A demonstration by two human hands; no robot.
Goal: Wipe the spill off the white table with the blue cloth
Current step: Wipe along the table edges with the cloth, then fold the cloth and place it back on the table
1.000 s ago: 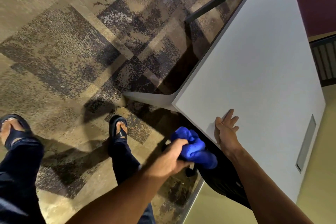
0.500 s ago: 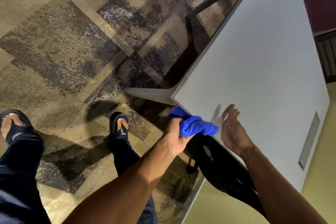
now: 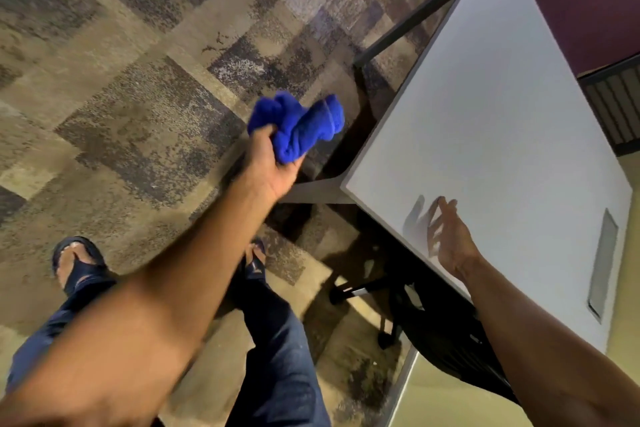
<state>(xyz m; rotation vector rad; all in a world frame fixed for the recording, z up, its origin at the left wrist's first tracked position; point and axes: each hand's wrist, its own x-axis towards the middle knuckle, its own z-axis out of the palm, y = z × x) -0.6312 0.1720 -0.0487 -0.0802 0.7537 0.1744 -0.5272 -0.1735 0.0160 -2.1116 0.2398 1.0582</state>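
Note:
The white table [image 3: 491,121] fills the right side of the head view, its near corner pointing at me. My left hand [image 3: 273,166] is raised over the carpet, left of that corner, and grips a bunched blue cloth [image 3: 298,125] clear of the tabletop. My right hand [image 3: 446,236] hovers at the table's near edge with fingers spread and holds nothing; its faint reflection shows on the surface. I see no spill on the visible tabletop.
A grey slot cover [image 3: 604,263] is set into the table at the right. A black wheeled chair [image 3: 446,333] stands under the near edge. Patterned carpet [image 3: 138,97] lies to the left. My legs and sandalled feet [image 3: 76,263] are below.
My left hand has swung the blue cloth up and leftward, away from the table corner. My right hand has lifted slightly and stays at the near edge.

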